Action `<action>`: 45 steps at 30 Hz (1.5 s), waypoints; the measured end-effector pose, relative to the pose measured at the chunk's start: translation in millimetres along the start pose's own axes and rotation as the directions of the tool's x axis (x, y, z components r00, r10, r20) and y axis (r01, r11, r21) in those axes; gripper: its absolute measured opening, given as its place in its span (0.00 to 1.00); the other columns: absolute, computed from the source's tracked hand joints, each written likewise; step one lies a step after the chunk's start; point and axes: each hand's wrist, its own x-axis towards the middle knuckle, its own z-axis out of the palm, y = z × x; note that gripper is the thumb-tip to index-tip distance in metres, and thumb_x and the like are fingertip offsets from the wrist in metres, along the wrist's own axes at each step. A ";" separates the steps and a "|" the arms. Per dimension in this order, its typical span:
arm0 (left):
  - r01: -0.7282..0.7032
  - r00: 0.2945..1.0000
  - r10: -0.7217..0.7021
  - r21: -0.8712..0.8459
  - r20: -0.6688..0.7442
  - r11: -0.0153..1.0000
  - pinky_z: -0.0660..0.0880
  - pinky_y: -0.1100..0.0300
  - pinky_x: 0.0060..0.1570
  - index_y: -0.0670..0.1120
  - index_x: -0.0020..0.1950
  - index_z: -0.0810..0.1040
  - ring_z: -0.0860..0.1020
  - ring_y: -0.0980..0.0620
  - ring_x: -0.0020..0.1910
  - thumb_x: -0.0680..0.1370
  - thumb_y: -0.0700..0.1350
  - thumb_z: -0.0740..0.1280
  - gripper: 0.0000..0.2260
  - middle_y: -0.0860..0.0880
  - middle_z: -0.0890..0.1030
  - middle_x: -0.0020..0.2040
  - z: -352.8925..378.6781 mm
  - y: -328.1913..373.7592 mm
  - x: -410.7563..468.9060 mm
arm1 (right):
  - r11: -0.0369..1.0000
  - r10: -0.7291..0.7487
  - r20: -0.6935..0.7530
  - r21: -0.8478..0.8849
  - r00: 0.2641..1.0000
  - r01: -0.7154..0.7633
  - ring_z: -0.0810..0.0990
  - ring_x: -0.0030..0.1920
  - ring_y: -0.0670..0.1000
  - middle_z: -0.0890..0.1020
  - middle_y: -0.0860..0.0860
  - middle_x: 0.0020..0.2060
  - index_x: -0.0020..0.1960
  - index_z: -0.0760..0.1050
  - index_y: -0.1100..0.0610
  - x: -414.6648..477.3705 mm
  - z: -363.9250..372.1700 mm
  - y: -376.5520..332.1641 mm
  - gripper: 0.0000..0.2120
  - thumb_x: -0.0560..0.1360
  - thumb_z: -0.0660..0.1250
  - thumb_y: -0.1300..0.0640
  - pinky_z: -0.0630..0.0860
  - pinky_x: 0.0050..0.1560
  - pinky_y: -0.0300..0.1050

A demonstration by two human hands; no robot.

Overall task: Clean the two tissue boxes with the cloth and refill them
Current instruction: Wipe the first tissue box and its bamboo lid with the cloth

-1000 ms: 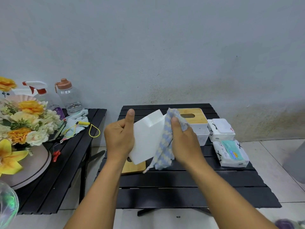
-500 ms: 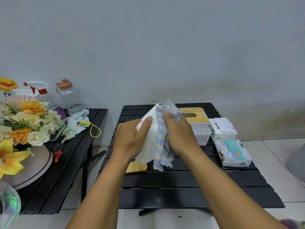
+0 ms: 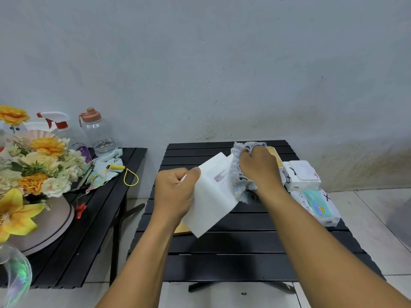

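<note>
box (image 3: 211, 196) gripped in left hand (image 3: 175, 192); right hand (image 3: 260, 170) presses cloth (image 3: 239, 174) against it

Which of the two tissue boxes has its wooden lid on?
The tissue box standing at the back of the table, behind the right hand, wears its wooden lid. The other box is held up by the left hand, against the cloth.

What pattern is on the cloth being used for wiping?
The cloth is checked in pale blue and cream; the head view shows it.
</note>
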 end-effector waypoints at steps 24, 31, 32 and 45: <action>0.082 0.988 -0.117 -0.314 -0.097 0.946 0.54 0.53 0.35 0.38 0.28 0.58 0.56 0.48 0.32 0.76 0.35 0.71 0.25 0.48 0.58 0.30 1.6 -3.3 4.4 | 0.777 0.235 0.002 0.600 0.972 -0.189 0.70 0.34 0.52 0.73 0.51 0.31 0.35 0.70 0.54 5.9 -1.1 10.7 0.14 0.79 0.60 0.52 0.64 0.34 0.43; 0.248 0.917 -0.358 -0.452 -0.176 0.857 0.53 0.49 0.38 0.28 0.36 0.62 0.56 0.40 0.41 0.72 0.34 0.70 0.17 0.43 0.62 0.39 6.0 -5.6 10.8 | 0.894 -0.159 -0.357 0.344 0.920 0.288 0.78 0.46 0.44 0.83 0.46 0.48 0.55 0.82 0.52 -23.6 13.9 -2.1 0.10 0.79 0.67 0.49 0.70 0.46 0.35; 0.260 0.908 -0.377 -0.459 -0.185 0.850 0.53 0.50 0.37 0.29 0.36 0.62 0.56 0.40 0.42 0.72 0.35 0.70 0.17 0.43 0.63 0.40 8.1 -6.0 10.1 | 0.874 -0.222 -0.380 0.331 0.898 0.356 0.78 0.49 0.43 0.82 0.46 0.51 0.59 0.81 0.53 -29.0 20.3 -2.1 0.11 0.80 0.67 0.51 0.71 0.50 0.34; 0.408 0.752 -0.619 -0.578 -0.226 0.707 0.67 0.57 0.34 0.47 0.42 0.71 0.69 0.47 0.38 0.71 0.40 0.73 0.10 0.47 0.74 0.40 8.2 -17.9 13.1 | 0.891 -0.112 -0.251 0.403 0.961 0.209 0.81 0.57 0.47 0.82 0.45 0.57 0.70 0.72 0.45 -64.7 69.1 39.5 0.20 0.81 0.57 0.44 0.76 0.52 0.36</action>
